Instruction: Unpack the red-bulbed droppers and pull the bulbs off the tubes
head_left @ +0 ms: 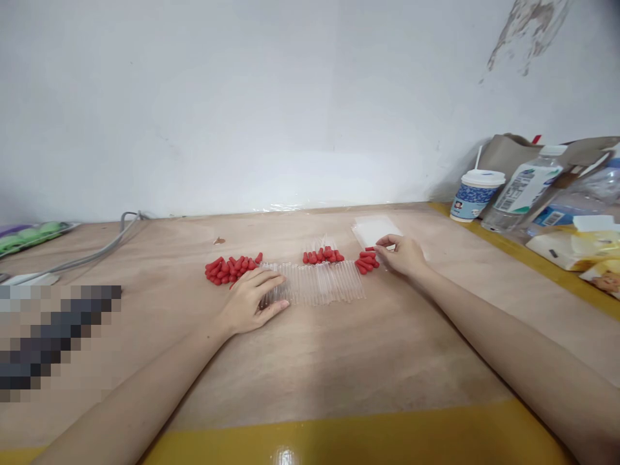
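A row of clear, thin tubes (327,284) lies side by side on the table, like dropper pipettes. Over the row's left end rests my left hand (252,300), its thumb and fingers apart. Just beyond that hand is a heap of red rubber bulbs (227,268). My right hand (404,254) pinches a small red rubber bulb (371,248) between thumb and fingertips. Right under it lies a smaller pile of red bulbs (365,263). Behind the row's middle, more red bulbs (322,256) sit at the ends of clear tubes.
A white stack of sheets or bags (375,229) lies behind my right hand. At the right stand a paper cup (475,194), a plastic bottle (526,187) and food packaging (566,245). A grey cable (97,248) and a green tray (36,236) are at the left. A wall (290,110) closes off the back.
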### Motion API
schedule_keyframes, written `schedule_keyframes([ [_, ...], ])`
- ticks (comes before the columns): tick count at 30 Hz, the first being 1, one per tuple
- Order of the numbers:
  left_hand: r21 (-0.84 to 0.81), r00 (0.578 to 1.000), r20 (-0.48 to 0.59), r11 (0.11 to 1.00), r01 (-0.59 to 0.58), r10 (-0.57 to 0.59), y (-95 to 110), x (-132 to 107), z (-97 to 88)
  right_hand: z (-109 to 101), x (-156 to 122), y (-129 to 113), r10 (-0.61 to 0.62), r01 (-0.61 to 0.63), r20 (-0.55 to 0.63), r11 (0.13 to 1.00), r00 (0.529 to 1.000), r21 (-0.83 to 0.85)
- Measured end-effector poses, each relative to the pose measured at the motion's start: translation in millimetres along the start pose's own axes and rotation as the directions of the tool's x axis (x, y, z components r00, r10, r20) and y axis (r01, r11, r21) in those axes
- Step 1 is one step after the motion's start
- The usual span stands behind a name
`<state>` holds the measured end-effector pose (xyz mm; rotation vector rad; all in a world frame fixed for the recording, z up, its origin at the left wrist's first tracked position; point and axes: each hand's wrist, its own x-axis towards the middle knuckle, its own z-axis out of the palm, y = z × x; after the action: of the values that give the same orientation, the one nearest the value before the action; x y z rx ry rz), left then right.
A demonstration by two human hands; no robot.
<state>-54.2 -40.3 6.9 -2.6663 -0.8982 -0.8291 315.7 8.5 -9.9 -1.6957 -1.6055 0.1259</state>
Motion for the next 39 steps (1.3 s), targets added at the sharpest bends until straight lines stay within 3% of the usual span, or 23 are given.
schedule_keyframes([
  [5,-0.021,0.997,0.073,1.000,0.021,-0.019,-1.1,-1.3,0.0,-9.6,-0.1,3.5,0.052,-0.054,-0.015,0.983,0.999,-0.178],
  [8,-0.037,0.996,0.085,0.999,0.036,-0.033,-2.1,-1.6,1.4,-11.7,0.3,4.1,0.073,-0.081,-0.050,0.982,0.996,-0.170],
  [12,-0.056,0.988,0.142,0.996,0.069,-0.061,-2.8,-1.5,1.6,-8.2,-0.7,-2.9,0.003,-0.011,-0.089,0.996,0.996,-0.089],
  [16,-0.065,0.973,0.198,0.989,0.131,-0.116,-2.2,-1.2,0.9,-3.3,-1.6,-9.7,-0.003,0.003,-0.010,0.998,1.000,-0.064],
  [22,-0.071,0.976,0.160,0.985,0.159,-0.146,-3.8,-2.8,4.2,-3.1,0.2,-7.2,0.036,-0.033,0.029,0.994,0.999,-0.101],
  [26,-0.079,0.981,0.137,0.986,0.145,-0.134,-5.2,-3.5,5.7,-6.6,-1.6,-11.6,0.040,-0.046,-0.080,0.996,0.996,-0.078],
  [30,-0.079,0.989,0.101,0.990,0.119,-0.111,-5.0,-2.8,5.4,-8.9,-9.0,-32.4,-0.081,0.069,-0.170,0.995,0.982,-0.078],
  [35,-0.078,0.993,0.047,0.991,0.110,-0.106,-4.2,-1.7,4.3,1.5,-19.8,-72.5,-0.302,0.307,0.051,0.937,0.952,-0.166],
  [39,-0.077,0.994,0.026,0.991,0.111,-0.110,-4.7,-2.1,4.2,20.2,-21.3,-97.2,-0.331,0.335,0.066,0.897,0.941,-0.289],
])
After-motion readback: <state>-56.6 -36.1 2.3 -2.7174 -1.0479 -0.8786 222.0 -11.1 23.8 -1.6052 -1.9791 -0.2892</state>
